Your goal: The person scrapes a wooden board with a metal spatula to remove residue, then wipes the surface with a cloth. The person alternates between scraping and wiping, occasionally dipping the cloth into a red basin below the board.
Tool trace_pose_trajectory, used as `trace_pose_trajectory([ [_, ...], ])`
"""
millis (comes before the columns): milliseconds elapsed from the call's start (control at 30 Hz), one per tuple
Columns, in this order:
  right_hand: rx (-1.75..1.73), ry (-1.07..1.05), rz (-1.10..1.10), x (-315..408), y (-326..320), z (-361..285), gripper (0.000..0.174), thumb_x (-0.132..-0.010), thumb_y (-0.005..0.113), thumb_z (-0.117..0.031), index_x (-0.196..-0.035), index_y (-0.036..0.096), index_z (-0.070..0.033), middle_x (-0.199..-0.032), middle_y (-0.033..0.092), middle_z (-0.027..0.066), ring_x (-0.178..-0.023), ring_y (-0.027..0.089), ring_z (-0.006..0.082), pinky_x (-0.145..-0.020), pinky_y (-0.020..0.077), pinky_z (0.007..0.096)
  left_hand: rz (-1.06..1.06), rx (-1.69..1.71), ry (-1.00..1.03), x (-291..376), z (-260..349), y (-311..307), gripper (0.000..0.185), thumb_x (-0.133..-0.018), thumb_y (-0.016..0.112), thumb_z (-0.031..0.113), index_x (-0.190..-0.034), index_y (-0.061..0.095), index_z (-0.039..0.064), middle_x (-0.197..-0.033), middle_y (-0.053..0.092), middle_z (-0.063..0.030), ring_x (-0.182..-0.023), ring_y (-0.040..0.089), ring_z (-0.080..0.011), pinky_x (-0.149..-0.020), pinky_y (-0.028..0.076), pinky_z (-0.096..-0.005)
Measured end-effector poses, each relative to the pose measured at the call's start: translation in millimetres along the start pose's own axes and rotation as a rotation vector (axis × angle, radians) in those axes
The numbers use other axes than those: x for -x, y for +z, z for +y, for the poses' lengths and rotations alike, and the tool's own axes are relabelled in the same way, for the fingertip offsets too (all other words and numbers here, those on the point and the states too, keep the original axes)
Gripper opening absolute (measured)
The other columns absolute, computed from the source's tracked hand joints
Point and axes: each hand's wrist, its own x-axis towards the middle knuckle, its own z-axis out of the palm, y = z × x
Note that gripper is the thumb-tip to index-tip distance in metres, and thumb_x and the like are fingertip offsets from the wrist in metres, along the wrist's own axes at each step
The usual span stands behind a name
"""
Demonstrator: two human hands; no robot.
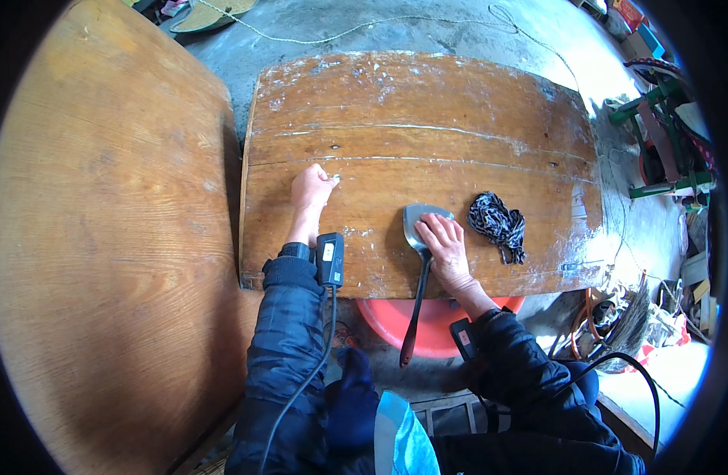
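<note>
On the low wooden table, a metal wok spatula [414, 238] lies with its dark handle hanging over the near edge. My right hand [448, 246] rests on the blade, fingers spread along its right side; the thumb is hidden. To the left, my left hand [311, 187] is curled into a fist just over the boards. A small pale piece [336, 177] shows at its fingertips, too small to identify. Right of my right hand lies a crumpled black-and-white patterned cloth [497, 225], touched by neither hand.
A larger wooden panel [114, 225] stands close along the left. Below the near edge sits a red plastic basin [381, 320], partly hidden. A rope [364, 25] crosses the concrete floor beyond. At the right are a green-framed stool [666, 184] and a broom head [628, 323].
</note>
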Motion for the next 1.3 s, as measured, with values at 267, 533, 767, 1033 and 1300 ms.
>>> trace_pose_trajectory([
  [267, 0.007, -0.005, 0.0, -1, -2, 1, 0.052, -0.068, 0.057, 0.001, -0.119, 0.053, -0.01, -0.124, 0.05, 0.008, -0.118, 0.046, 0.0286, -0.099, 0.033, 0.0457, 0.134, 0.09, 0.198, -6, -25, 14, 0.009, -0.08, 0.062, 0.012, -0.076, 0.055, 0.007, -0.065, 0.06, -0.0077, -0.053, 0.059, -0.0199, -0.05, 0.048, -0.0321],
  [533, -0.017, -0.003, 0.036, -2, -1, -1, 0.049, -0.068, 0.056, -0.001, -0.116, 0.055, -0.009, -0.122, 0.051, 0.0084, -0.117, 0.046, 0.0292, -0.098, 0.0339, 0.0459, 0.427, 0.072, 0.537, 52, -79, 5, 0.007, -0.083, 0.055, 0.002, -0.087, 0.055, 0.008, -0.086, 0.059, -0.0083, -0.081, 0.058, -0.0232, -0.071, 0.046, -0.0332],
  [767, 0.003, 0.007, -0.015, 0, -2, 0, 0.054, -0.067, 0.056, 0.002, -0.119, 0.052, -0.01, -0.124, 0.049, 0.0077, -0.118, 0.045, 0.0289, -0.1, 0.0329, 0.0445, 0.448, -0.189, 0.756, 80, -102, 18, 0.01, -0.081, 0.059, 0.007, -0.087, 0.052, 0.004, -0.125, 0.049, -0.0153, -0.117, 0.044, -0.0361, -0.099, 0.035, -0.046],
  [1033, 0.165, 0.105, 0.067, -8, -4, 1, 0.045, -0.07, 0.054, -0.002, -0.114, 0.054, -0.009, -0.122, 0.051, 0.0087, -0.115, 0.047, 0.0279, -0.092, 0.0362, 0.0423, 0.341, -0.333, 0.742, 103, -107, 17, 0.052, -0.075, 0.05, 0.0, -0.127, 0.043, 0.002, -0.136, 0.039, -0.0148, -0.129, 0.033, -0.034, -0.108, 0.025, -0.0459],
  [1300, 0.268, 0.084, -0.059, -18, -18, -1, 0.059, -0.069, 0.059, 0.0, -0.126, 0.05, -0.009, -0.128, 0.048, 0.0136, -0.122, 0.042, 0.0312, -0.094, 0.0343, 0.0458, 0.327, -0.392, 0.71, 104, -106, 17, 0.052, -0.075, 0.053, 0.003, -0.126, 0.045, 0.002, -0.135, 0.04, -0.0144, -0.128, 0.034, -0.0328, -0.108, 0.026, -0.0457],
])
